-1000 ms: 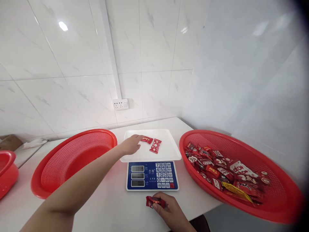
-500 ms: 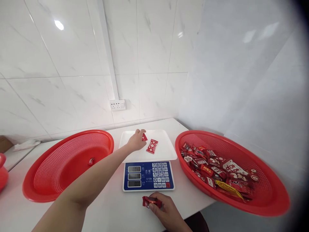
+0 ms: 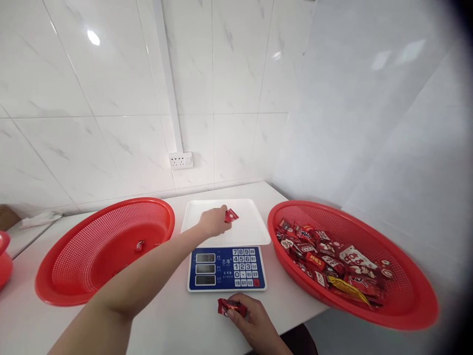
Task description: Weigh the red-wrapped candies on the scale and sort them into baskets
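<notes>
Over the white pan (image 3: pixel 251 231) of a digital scale, my left hand (image 3: pixel 214 222) is closed, its fingers pinching a red wrapped candy (image 3: pixel 232 216). Whether another candy is tucked inside that hand cannot be seen. Below the scale's blue keypad panel (image 3: pixel 226 290), my right hand (image 3: pixel 256 323) is closed around a dark red, shiny wrapped candy (image 3: pixel 224 306). Digits on the scale's displays are too faint to read surely.
To the right, a red oval basket (image 3: pixel 414 296) holds many wrapped candies (image 3: pixel 332 259), one of them yellow. Another red basket (image 3: pixel 74 246) at left has a small candy (image 3: pixel 139 245) in it, partly behind my left forearm. A wall socket (image 3: pixel 181 160) is behind the scale.
My left hand has moved slightly right and down on the pan, onto the candy that was lying there. My right hand keeps its candy in the same place.
</notes>
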